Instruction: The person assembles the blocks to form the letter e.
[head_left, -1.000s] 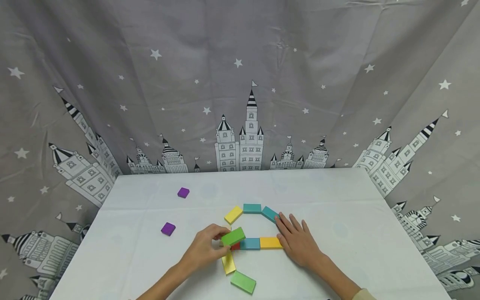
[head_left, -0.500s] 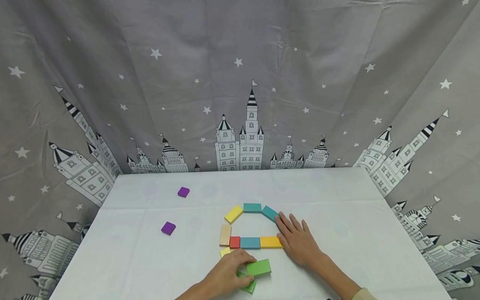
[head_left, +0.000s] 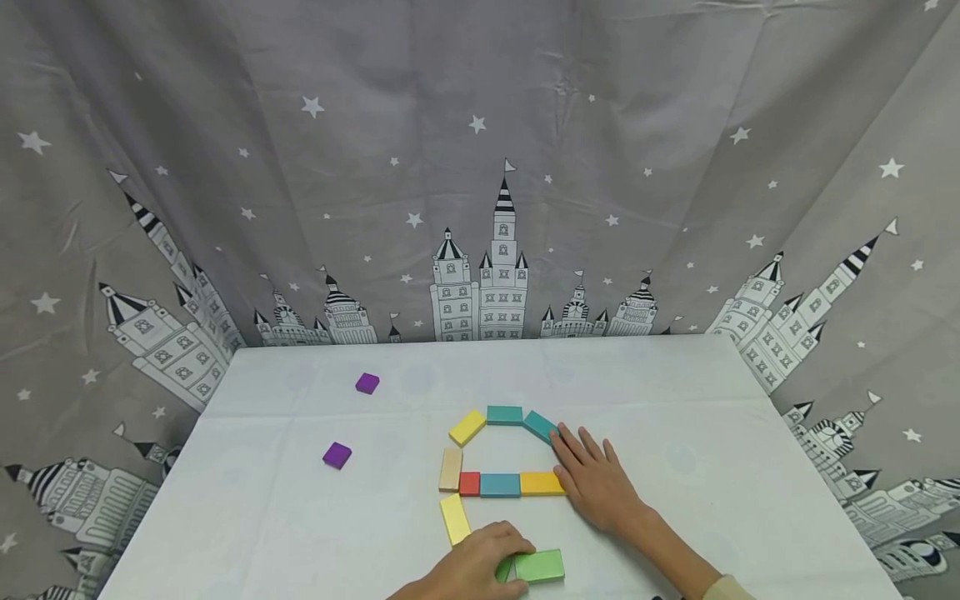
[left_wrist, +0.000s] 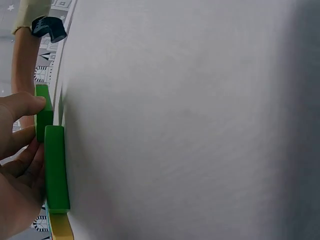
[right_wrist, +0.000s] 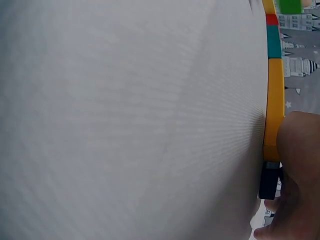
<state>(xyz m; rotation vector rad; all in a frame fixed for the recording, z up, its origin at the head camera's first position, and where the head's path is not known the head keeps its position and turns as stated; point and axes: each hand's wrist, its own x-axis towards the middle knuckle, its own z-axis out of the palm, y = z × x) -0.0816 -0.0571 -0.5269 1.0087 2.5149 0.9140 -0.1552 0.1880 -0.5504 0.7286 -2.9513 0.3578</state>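
My left hand (head_left: 474, 568) pinches a light green block (head_left: 540, 567) between thumb and fingers at the near edge of the head view. Partly hidden by that hand is a second green block (left_wrist: 57, 170), clearer in the left wrist view, where the held block sits just beyond it. A pale yellow block (head_left: 454, 518) lies just above the left hand. My right hand (head_left: 596, 483) rests with fingers extended, touching the end of an orange-yellow block (head_left: 542, 484) and the tip of a slanted teal block (head_left: 540, 426). Under it, the right wrist view shows a dark block (right_wrist: 269, 182).
Left of the hand, a red block (head_left: 469, 484) and a blue block (head_left: 500, 486) continue the row. A tan block (head_left: 450, 470), a yellow block (head_left: 468, 428) and a teal block (head_left: 505, 416) curve above it. Two purple blocks (head_left: 367, 383) lie farther left on the white table (head_left: 675, 375).
My left hand has carried the green block from above the red block down and right toward the near edge, beside the other green block. The right hand has stayed in place.
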